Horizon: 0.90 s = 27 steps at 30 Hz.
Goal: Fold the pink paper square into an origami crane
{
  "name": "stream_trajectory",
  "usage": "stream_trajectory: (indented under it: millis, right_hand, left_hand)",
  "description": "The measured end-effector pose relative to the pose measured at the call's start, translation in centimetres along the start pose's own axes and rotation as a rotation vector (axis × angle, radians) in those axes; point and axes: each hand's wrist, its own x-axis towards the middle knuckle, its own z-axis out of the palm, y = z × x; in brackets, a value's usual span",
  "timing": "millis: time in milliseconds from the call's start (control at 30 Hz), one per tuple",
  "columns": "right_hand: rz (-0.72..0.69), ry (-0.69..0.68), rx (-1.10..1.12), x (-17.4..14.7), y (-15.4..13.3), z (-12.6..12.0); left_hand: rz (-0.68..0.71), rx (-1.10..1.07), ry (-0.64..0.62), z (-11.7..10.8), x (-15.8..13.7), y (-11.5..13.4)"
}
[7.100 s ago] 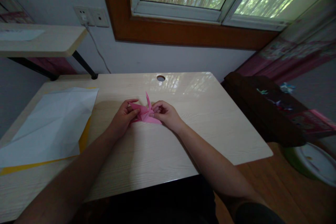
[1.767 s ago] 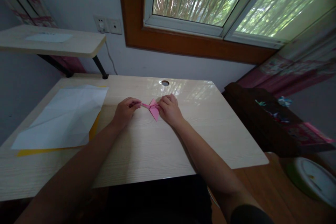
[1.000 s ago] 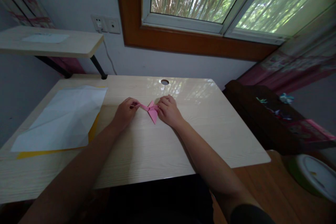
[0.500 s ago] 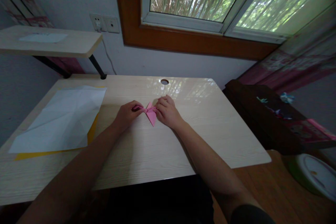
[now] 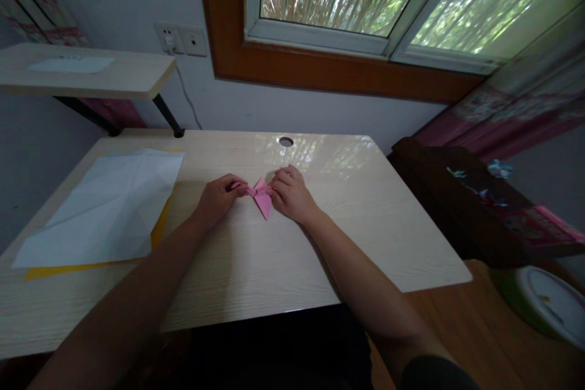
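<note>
A pink folded-paper figure, shaped like an origami crane, is held between my hands just over the desk. My left hand pinches its narrow left point between thumb and fingers. On the other side, my right hand is closed on the right point, and its fingers hide that end. One broad triangular flap hangs toward me and a smaller one points away. A large white sheet of paper lies to the left of my left hand, over a yellow sheet.
A raised shelf on black legs stands at the back left, with a paper on it. Near the desk's rear edge is a round cable hole. Right of the desk stand dark furniture bearing small paper pieces and a white-lidded bin.
The left-hand fingers have shifted slightly on the left point, and a pink tip now shows above them. My right hand has hardly moved.
</note>
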Motion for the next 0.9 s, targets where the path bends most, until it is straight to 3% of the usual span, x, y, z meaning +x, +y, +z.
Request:
stream_trajectory:
  millis: [333, 667, 800, 900]
  right_hand:
    - [0.006, 0.073, 0.097, 0.1, -0.4, 0.3]
    - [0.045, 0.060, 0.229, 0.2, -0.7, 0.0]
    - [0.180, 0.177, 0.318, -0.1, -0.1, -0.3]
    - [0.273, 0.262, 0.522, -0.4, 0.8, 0.3]
  left_hand:
    - [0.088, -0.286, -0.146, 0.8, 0.0, -0.4]
    - [0.129, -0.277, -0.009, 1.0, -0.5, 0.0]
    - [0.090, -0.291, 0.055, 0.6, -0.2, 0.1]
    - [0.076, -0.296, 0.096, 0.4, -0.1, 0.1]
